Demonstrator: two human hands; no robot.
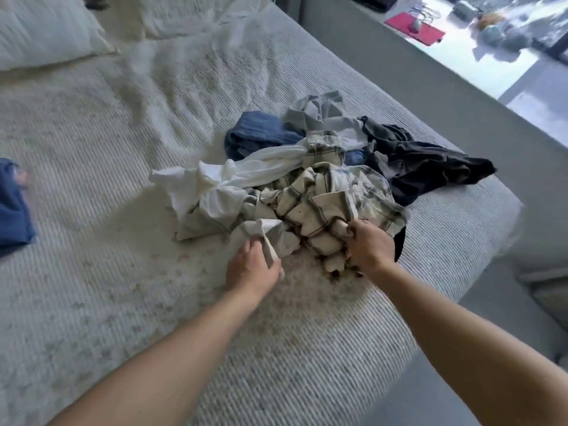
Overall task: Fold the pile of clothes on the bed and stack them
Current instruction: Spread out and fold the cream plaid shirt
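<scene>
A crumpled pile of clothes lies on the bed (123,210) near its right edge. On top is a cream plaid shirt (325,207) with dark checks. My right hand (370,249) grips a bunch of that shirt at the pile's near side. My left hand (253,265) pinches a pale fold of the same shirt at its near left edge. Behind lie a white garment (215,179), a blue denim piece (258,135), a grey garment (316,113) and a black garment (424,162).
A folded blue garment (13,210) lies apart at the bed's left edge. A white pillow (43,32) sits at the far left. The bed's right edge drops to a grey floor; a bright window sill with a red mat (415,27) runs beyond.
</scene>
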